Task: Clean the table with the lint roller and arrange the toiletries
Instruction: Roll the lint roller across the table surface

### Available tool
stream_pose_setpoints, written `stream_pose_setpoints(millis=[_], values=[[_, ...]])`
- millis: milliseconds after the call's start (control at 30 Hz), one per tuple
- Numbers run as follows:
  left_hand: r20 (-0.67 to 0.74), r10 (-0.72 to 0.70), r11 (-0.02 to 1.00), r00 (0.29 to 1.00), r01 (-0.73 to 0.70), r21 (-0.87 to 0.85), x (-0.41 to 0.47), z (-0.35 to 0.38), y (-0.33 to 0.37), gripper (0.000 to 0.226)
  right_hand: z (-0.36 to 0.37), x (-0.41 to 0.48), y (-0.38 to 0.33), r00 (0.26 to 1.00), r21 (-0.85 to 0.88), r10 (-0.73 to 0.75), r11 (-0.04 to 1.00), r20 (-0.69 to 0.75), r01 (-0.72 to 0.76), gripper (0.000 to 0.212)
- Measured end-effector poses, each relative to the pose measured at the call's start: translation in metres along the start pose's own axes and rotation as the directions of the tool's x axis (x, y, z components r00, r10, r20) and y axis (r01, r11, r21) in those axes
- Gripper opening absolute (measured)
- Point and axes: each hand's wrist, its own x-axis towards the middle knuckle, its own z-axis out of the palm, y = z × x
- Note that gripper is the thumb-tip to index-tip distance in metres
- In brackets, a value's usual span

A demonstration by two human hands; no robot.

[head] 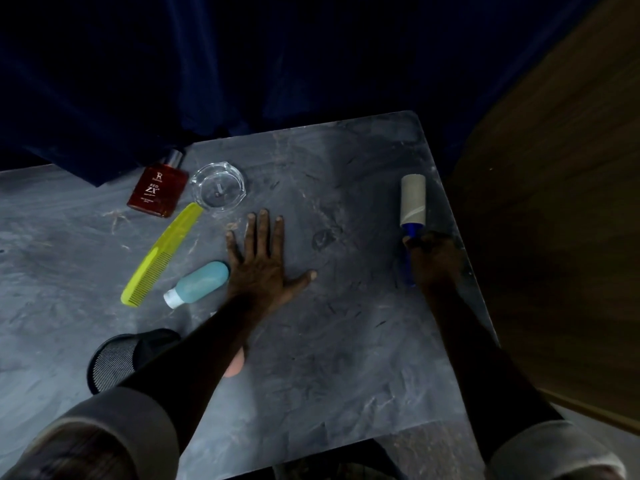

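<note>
your left hand [263,261] lies flat on the grey marbled table [346,358], palm down, fingers spread, gripping nothing. your right hand [434,259] is closed around the blue handle of the lint roller [412,202], near the table's right edge; the roller's pale paper head points away from you and appears to rest on the surface, though contact cannot be confirmed in the dim light.

the toiletries sit to the left of your left hand. a small blue bottle [201,282] with a white cap lies on its side, its base just beside the hand's outer edge. a yellow comb [161,256] lies diagonally to the left of the bottle, its far tip close to a clear glass dish [220,188]. a red perfume bottle [157,188] labelled "red zx" lies flat just left of the dish, its silver cap toward the dark blue curtain [207,64]. a black mesh object [110,362] sits at the near left, partly hidden under your left forearm, with a pink rounded item [234,368] showing beside that arm. a wooden panel [571,202] stands to the right.
</note>
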Motion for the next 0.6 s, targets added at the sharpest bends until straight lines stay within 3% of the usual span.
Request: stream_pose_setpoints(millis=[133,300,433,600], values=[[-0.011,0.000,1.000,1.000,0.000,0.007,0.000,0.004,-0.001,0.127,-0.008,0.001,0.012,0.998,0.032,-0.020,0.999,-0.060,0.022,0.043],[-0.030,0.001,1.000,1.000,-0.001,0.014,0.001,0.008,-0.003,0.127,-0.011,0.007,0.015,0.998,0.067,0.048,0.996,0.037,-0.051,0.040],[-0.028,0.000,1.000,1.000,0.000,0.008,0.001,0.009,-0.002,0.127,-0.003,0.004,0.004,0.999,0.009,-0.043,0.999,0.006,0.043,0.038],[-0.023,-0.009,1.000,1.000,0.009,-0.003,0.000,0.005,0.000,0.127,0.013,0.000,-0.021,0.990,-0.027,-0.107,0.994,0.091,0.110,0.038]])
